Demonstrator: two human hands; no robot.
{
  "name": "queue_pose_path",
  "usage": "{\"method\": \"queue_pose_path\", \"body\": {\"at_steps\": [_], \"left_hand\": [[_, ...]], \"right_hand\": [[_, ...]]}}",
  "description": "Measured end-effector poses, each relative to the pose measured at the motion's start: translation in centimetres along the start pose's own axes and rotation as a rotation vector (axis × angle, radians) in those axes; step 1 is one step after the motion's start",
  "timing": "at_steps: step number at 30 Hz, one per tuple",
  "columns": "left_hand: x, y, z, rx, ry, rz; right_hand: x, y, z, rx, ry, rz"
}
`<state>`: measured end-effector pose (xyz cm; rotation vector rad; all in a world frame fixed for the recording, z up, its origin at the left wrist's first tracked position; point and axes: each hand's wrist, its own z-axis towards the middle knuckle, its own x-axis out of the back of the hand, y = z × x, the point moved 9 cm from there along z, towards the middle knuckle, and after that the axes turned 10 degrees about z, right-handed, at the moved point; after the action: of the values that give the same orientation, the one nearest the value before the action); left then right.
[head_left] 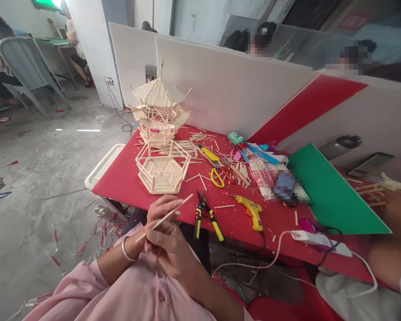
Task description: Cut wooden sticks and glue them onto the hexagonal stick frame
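– Wooden stick (183, 203): where is it, and which way does it run?
– It is held in the air just in front of the near edge of the red table (120, 180), above the person's lap. Its long axis slants, with the low end at lower left near the wrist with the bracelet (127, 250). The free end rises to the upper right and points over the table toward the yellow-handled pliers (205, 215).
– And the hands?
– Both are closed on it. The left hand (162, 209) has its fingers curled over the middle of the stick. The right hand (170, 252) pinches the lower part from below. The two hands touch each other.
– What lies beyond the tip?
– A hexagonal tray of sticks (162, 168) lies on the table, well apart from the tip. Behind it stands a stick-built tower (158, 107). A yellow glue gun (252, 211) lies to the right of the pliers, and scissors (220, 176) lie farther back.
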<state>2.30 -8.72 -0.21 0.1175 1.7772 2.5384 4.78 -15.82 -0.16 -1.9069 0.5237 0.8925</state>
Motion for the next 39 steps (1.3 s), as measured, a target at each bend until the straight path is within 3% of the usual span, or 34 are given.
{"method": "queue_pose_path", "body": {"at_steps": [3, 5, 9, 12, 16, 25, 39], "left_hand": [[1.0, 0.8, -0.6, -0.039, 0.082, -0.034], [2.1, 0.2, -0.9, 0.057, 0.184, -0.096], [3.5, -1.5, -1.2, 0.273, 0.259, -0.280], [3.8, -2.5, -1.2, 0.370, 0.276, -0.380], [2.9, -3.4, -0.9, 0.464, 0.255, -0.440], [1.6, -5.1, 0.1, 0.593, 0.228, -0.378], [1.6, -6.3, 1.2, 0.609, 0.257, -0.294]], "right_hand": [[0.0, 0.6, -0.4, -0.036, -0.051, -0.152], [0.7, -0.1, -0.8, 0.020, -0.046, -0.347], [4.4, -4.9, -1.9, 0.359, 0.275, -0.650], [7.8, -6.4, -1.2, 0.389, 0.450, -0.581], [10.0, -6.7, 1.4, 0.389, 0.470, -0.370], [11.0, -7.5, 4.0, 0.448, 0.564, -0.257], [10.5, -8.1, 5.5, 0.443, 0.585, -0.216]]}}
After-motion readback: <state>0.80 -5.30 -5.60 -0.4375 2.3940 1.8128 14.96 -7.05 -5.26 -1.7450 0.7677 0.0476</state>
